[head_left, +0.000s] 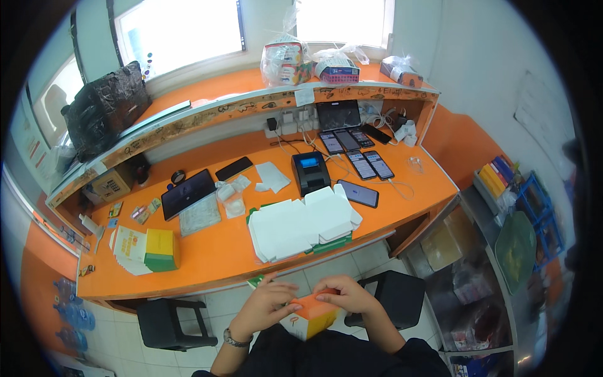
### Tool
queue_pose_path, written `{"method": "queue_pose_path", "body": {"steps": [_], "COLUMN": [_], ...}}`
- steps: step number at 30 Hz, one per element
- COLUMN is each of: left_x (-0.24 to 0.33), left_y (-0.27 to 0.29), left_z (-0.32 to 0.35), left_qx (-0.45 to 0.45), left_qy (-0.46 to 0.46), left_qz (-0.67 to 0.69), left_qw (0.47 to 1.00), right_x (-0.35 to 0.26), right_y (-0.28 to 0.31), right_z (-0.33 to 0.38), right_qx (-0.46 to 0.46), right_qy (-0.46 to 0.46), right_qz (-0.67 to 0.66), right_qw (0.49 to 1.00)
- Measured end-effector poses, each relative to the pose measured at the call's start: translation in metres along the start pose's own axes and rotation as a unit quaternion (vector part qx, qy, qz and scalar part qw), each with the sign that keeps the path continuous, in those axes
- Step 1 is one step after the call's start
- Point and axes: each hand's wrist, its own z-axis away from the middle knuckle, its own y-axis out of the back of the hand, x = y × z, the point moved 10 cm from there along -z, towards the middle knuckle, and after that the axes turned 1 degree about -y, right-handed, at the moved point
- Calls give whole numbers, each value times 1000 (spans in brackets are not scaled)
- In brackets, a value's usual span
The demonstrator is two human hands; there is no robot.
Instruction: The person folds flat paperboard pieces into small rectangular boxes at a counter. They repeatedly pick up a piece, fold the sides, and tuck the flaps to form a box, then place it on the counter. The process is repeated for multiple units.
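A small carton (pixel 321 323) in orange, yellow and white is held in front of my body, just off the table's front edge. My left hand (pixel 267 308), with a watch on the wrist, has its thumb on the carton's top edge and its fingers bent. My right hand (pixel 347 293) grips the far right side of the orange top with curled fingers. A bit of green card (pixel 255 281) shows by my left fingertips; I cannot tell what it belongs to. Beyond my hands, flattened white cartons (pixel 292 229) with green edges lie stacked on the table.
On the orange table (pixel 220 261) stand yellow-green folded cartons (pixel 162 250), a black printer (pixel 310 174), a tablet (pixel 188 193) and several phones (pixel 361 164) with cables. Black stools (pixel 173 320) stand below. A shelf (pixel 477 283) is at the right.
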Motion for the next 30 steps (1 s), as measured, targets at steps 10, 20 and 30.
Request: {"method": "queue_pose_path", "body": {"steps": [10,20,30], "left_x": [-52,-16,-6], "left_y": [-26,-51,-61], "left_z": [9,-4,-12], "left_qx": [-77,-193,-239], "left_qy": [142,15,21], "left_qz": [67,16,22], "left_qw": [985,981,970], "right_x": [-32,-51,-65], "right_y": [-17,-44,-51], "right_z": [7,19,26], "right_qx": [-81,-52,-14], "right_qy": [104,100,166], "right_qz": [126,287,352], "right_qw": [983,951,921]}}
